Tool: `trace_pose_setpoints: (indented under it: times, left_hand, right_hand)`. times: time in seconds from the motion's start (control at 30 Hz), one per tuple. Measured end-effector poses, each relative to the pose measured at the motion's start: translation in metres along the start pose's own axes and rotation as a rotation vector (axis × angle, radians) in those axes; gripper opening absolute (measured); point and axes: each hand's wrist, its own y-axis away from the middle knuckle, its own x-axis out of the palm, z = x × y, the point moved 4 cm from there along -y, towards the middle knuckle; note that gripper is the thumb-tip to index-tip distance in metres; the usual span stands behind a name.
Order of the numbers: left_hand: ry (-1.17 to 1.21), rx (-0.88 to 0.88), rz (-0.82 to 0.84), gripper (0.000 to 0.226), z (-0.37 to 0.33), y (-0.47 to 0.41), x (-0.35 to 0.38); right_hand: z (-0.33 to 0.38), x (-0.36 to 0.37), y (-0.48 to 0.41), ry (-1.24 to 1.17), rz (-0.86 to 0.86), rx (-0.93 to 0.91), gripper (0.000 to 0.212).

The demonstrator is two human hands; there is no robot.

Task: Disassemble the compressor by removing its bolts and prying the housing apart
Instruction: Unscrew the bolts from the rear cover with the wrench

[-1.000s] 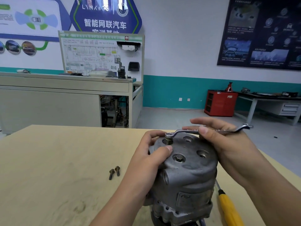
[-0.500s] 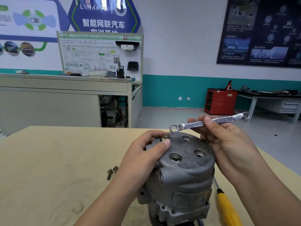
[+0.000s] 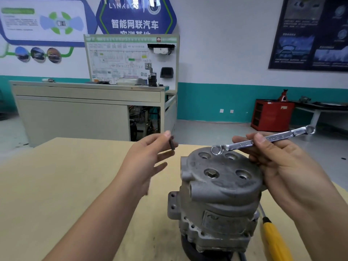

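Note:
The grey metal compressor [image 3: 220, 196] stands upright on the wooden table [image 3: 56, 185]. Its top face has several bolt holes; one bolt head [image 3: 211, 173] sits in the near-left hole, the others look empty. My left hand [image 3: 148, 161] is raised to the left of the housing and pinches a dark bolt [image 3: 171, 143] between thumb and fingertips. My right hand [image 3: 282, 162] holds a silver ring spanner [image 3: 263, 141] by its shank, and the spanner's ring end hovers just above the far edge of the compressor top.
A screwdriver with a yellow handle [image 3: 275, 240] lies on the table to the right of the compressor, partly under my right forearm. Beyond the table's far edge stand a grey workbench [image 3: 88, 112] and a red cabinet [image 3: 271, 114] across open floor.
My left hand has left the compressor top and lifted away to the left with a bolt taken from the far-left hole. The spanner has stayed lifted off the housing.

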Motion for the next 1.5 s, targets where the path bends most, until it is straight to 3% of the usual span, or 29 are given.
trace_pose_setpoints:
  times: [0.07,0.13,0.3,0.47,0.73,0.97,1.07,1.13,1.23,1.37,1.5]
  left_hand:
    - [-0.207,0.101,-0.219,0.027,0.011,-0.006,-0.031]
    - [-0.384,0.082,-0.336,0.035,0.032,-0.013,-0.056]
    - [-0.552,-0.147,-0.313,0.030,0.099,-0.032,-0.083]
    - [-0.895,-0.195,-0.322,0.035,0.119,-0.052,-0.097]
    - [-1.080,-0.233,-0.327,0.039,0.127,-0.062,-0.104]
    - [-1.098,-0.178,-0.388,0.033,0.118,-0.049,-0.101]
    - [-0.962,0.072,-0.388,0.033,0.092,-0.033,-0.077]
    - [-0.672,0.267,-0.303,0.038,0.064,-0.010,-0.047]
    - [-0.259,0.423,-0.018,0.053,0.027,0.028,-0.003]
    - [-0.223,0.439,0.305,0.074,0.013,0.062,0.037]
    - [-0.168,0.428,0.233,0.050,0.016,0.070,0.047]
  right_hand:
    - [0.000,-0.002,0.000,0.036,0.012,0.012,0.024]
    - [0.000,-0.003,0.001,0.051,0.012,0.013,0.022]
    - [-0.001,-0.006,-0.002,0.038,0.018,0.007,0.021]
    - [-0.001,-0.008,-0.002,0.034,0.047,0.008,0.019]
    - [-0.002,-0.008,-0.002,0.036,0.079,-0.011,0.016]
    - [-0.003,-0.007,-0.002,0.036,0.058,-0.006,0.022]
    - [-0.002,-0.006,-0.002,0.039,0.057,-0.007,0.019]
    - [-0.002,-0.005,-0.001,0.046,0.056,-0.012,0.020]
    - [-0.003,-0.005,0.000,0.048,0.041,-0.034,0.017]
    - [-0.003,-0.005,0.000,0.036,0.005,-0.073,0.012]
    - [-0.006,-0.005,0.001,0.118,-0.090,-0.105,0.008]
